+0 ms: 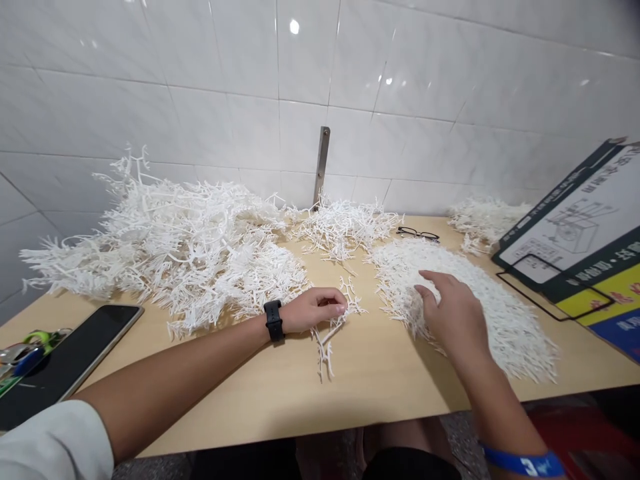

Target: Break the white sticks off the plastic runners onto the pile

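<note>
My left hand [315, 309], with a black watch at the wrist, is closed in a pinch on a white branched plastic piece [324, 353] whose forked ends hang down near the table. Another small branched bit [351, 293] lies just beyond the fingertips. Over the left edge of a flat heap of small white plastic bits [480, 293] hovers my right hand [455, 313]. Its thumb and forefinger are apart, with nothing visible between them; the other fingers are partly hidden. A tall tangled pile of white branched pieces [200, 233] rises behind and left of my left hand.
A smaller white pile [345, 227] sits near the metal bracket [321, 167] at the wall. Eyeglasses [419, 233] lie behind the right heap. A phone [75, 353] and keys [30, 350] are at left. A printed box [580, 233] with a black wire stand [560, 313] leans at right.
</note>
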A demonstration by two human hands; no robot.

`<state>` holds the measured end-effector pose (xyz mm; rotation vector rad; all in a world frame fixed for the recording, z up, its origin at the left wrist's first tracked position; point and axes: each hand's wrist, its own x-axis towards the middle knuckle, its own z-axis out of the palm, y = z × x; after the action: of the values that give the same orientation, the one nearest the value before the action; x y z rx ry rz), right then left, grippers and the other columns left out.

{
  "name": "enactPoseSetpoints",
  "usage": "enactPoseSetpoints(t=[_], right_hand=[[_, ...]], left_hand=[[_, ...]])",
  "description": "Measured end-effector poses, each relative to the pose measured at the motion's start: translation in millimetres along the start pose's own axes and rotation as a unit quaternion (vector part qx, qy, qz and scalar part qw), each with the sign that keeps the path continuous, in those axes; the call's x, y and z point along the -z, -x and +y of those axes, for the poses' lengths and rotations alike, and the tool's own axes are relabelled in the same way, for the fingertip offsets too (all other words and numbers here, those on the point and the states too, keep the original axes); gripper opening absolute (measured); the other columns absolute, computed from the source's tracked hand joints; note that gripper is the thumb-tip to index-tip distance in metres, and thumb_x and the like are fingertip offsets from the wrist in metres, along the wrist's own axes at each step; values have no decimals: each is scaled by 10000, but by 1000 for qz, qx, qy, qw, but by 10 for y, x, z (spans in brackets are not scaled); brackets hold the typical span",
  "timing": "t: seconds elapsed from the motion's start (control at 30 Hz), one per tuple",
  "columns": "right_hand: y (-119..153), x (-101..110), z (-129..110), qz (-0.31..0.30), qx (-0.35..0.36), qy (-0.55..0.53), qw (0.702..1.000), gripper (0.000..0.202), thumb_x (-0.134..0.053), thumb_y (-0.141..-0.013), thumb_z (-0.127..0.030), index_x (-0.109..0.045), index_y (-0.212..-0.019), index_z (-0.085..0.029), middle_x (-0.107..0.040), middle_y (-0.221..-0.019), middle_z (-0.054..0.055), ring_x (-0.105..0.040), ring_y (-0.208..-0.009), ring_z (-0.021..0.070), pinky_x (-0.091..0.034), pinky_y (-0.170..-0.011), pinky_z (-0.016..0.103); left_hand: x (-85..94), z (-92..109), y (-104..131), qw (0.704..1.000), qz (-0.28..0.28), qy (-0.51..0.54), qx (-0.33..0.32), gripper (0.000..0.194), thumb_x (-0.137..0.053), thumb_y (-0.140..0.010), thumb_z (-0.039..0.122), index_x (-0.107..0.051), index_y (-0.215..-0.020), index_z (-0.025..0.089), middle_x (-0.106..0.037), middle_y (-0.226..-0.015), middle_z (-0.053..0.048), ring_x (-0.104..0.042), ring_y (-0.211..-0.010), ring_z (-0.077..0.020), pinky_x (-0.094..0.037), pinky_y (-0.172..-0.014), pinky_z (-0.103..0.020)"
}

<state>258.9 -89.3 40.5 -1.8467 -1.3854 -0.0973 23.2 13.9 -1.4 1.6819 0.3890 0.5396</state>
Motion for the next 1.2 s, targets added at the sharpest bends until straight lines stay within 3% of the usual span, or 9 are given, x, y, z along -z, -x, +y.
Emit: enactPoseSetpoints(t=[0.07,0.17,0.3,0.67,0.8,0.87,1.0,1.1,1.2], right_hand=[[102,-117,-162,-29,-34,-46,998,286,-504,-886,-436,-639,-818,-193,-662,-817,90,-557,-737,233,-389,-655,337],[392,-408,-422,-208,-42,-188,959,302,-525,-885,-473,-620,-781,-205,-603,-681,28,-514,-628,185,-354,-567,284],[587,-699,-489,-245,-15,-241,939,266,-559,-873,-427,-554,-743,-195,-492,-626,-24,-422,-602,142,-318,-561,257],[541,-596,-345,-384,-41,-370,845,426,-496,-920,-480,-449,-606,-196,-422,-567,-26,-358,-557,119,-284,-552,268],[547,-525,-285,-369,-89,-475,794,423,-534,-884,-475,-409,-576,-214,-385,-511,-40,-341,-495,116,-302,-523,274],[450,-414,-165,-301,-100,-462,829,386,-530,-877,-479,-457,-603,-216,-425,-537,-24,-395,-516,136,-348,-538,288],[64,-160,124,-116,-55,-170,977,222,-536,-839,-375,-657,-897,-197,-654,-833,103,-550,-772,243,-414,-725,383],[-74,-95,88,-18,-16,-24,999,284,-520,-824,-328,-654,-1021,-173,-667,-1018,149,-564,-881,283,-403,-779,415],[90,-208,-227,-112,-3,-107,988,281,-471,-893,-424,-645,-872,-204,-678,-859,84,-579,-754,231,-420,-671,341]], left_hand=[[-14,-10,-3,1000,24,15,14,363,-662,-804,477,-594,-819,121,-556,-809,-26,-475,-737,-107,-378,-713,-256],[-34,-27,-9,999,38,21,23,352,-710,-758,452,-614,-824,121,-586,-819,-31,-513,-762,-122,-399,-737,-264],[-54,-40,-12,999,37,21,22,348,-684,-771,460,-604,-831,127,-600,-810,-29,-535,-784,-135,-416,-767,-271],[55,-8,8,988,-138,-73,-8,507,-465,-862,660,-529,-825,159,-490,-747,10,-413,-707,-110,-369,-683,-238],[123,-16,-14,994,-106,22,1,524,-563,-798,672,-544,-827,150,-532,-810,-20,-458,-757,-123,-392,-735,-260],[123,-26,-21,995,-60,79,12,512,-621,-773,644,-547,-819,140,-526,-800,-19,-455,-723,-110,-384,-707,-256],[64,-30,-25,994,7,105,41,475,-705,-734,573,-585,-839,126,-550,-819,-24,-464,-713,-94,-370,-678,-241],[12,-15,-25,991,60,106,54,461,-739,-705,546,-605,-837,125,-575,-869,-39,-483,-739,-95,-375,-678,-237],[-23,-19,-27,990,88,98,52,455,-746,-697,538,-616,-835,125,-584,-865,-40,-487,-737,-98,-387,-676,-237]])
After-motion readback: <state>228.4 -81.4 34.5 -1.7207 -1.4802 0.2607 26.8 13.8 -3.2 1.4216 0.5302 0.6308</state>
